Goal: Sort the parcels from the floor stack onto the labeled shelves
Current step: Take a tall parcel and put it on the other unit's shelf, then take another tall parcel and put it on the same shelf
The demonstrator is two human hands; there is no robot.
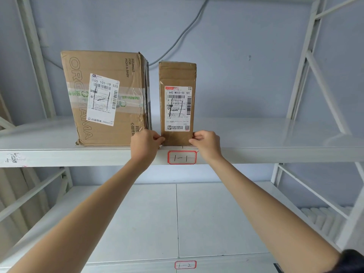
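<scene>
Head view: the upper white metal shelf, tagged with a red-bordered label reading 1-1 on its front edge, carries two parcels; the tall narrow brown cardboard parcel stands upright at the front edge above that label, a white shipping label on its face; the left hand and right hand pinch its lower corners; just beside it on the left stands a large brown cardboard box; the lower white shelf bears a label 1-2.
</scene>
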